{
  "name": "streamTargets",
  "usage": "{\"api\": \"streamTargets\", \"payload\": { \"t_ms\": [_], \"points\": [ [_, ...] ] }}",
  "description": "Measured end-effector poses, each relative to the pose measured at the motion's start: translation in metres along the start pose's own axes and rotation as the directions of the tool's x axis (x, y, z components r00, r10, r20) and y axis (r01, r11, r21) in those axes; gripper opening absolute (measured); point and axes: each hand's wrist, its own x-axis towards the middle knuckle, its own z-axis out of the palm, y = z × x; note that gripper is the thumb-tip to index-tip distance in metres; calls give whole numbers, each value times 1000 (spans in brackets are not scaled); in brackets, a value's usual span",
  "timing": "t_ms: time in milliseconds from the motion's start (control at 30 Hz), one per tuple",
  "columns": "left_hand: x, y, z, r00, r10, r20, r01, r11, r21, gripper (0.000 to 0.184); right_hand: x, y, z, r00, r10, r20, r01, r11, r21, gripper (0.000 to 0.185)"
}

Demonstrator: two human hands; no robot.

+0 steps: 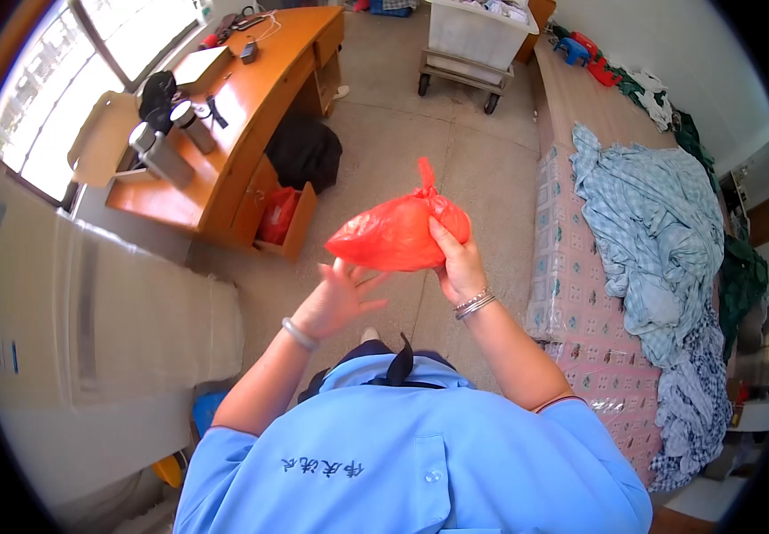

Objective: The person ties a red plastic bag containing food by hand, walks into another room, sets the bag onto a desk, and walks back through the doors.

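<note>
Step looks like handling the bag [393,236] in mid-air: right hand [457,267] grasping its right end, thumb on top, other fingers mostly hidden beneath; left hand [335,303] released, fingers spread just under the left end, contact unclear. Bag is over the floor [420,116], between the desk [246,93]'s near corner and the bed [571,365]'s left edge. Any next move seems to call for keeping the right grip and bringing left fingers up as support. Bag: red, shiny thin plastic, wrinkled, full-looking, tapering left, knotted with a tail upright on top; contents can't be told.
</note>
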Motion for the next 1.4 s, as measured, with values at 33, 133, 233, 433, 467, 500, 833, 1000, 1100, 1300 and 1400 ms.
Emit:
{"api": "streamTargets", "payload": {
  "t_ms": [33,133,233,433,467,500,833,1000,1100,1300,1400],
  "points": [
    [21,5,2,995,-19,-100,29,995,92,104,13,0,6,999,-28,-22,28,999,-15,48],
    [102,35,-6,996,47,-81,-54,995,-85,85,56,-5,7,984,-7,176,24,995,-95,52],
    [182,76,-24,998,58,-32,-65,956,-285,75,119,-12,0,977,-67,202,93,988,-124,67],
    [334,115,-74,945,316,89,-322,945,55,70,278,-20,11,960,23,280,116,875,-471,77],
    [351,132,-76,952,304,42,-307,937,169,59,307,-18,11,959,11,284,133,866,-482,77],
    [368,148,-76,954,299,-7,-285,917,279,50,333,-17,11,957,-2,289,151,857,-493,77],
    [530,302,-153,891,434,-134,-444,894,-53,46,600,-58,74,842,48,537,302,783,-544,95],
    [627,375,-212,958,211,-195,-269,895,-355,54,725,-84,97,819,309,483,208,625,-752,92],
    [692,419,-217,898,312,-310,-358,928,-100,44,789,-73,118,848,170,502,198,776,-598,79],
    [814,481,-243,967,175,-186,-194,977,-93,41,904,-79,118,946,-17,324,220,767,-603,56],
    [879,496,-254,960,179,-217,-204,974,-99,46,967,-95,113,938,18,347,218,748,-628,58]
  ]
}}
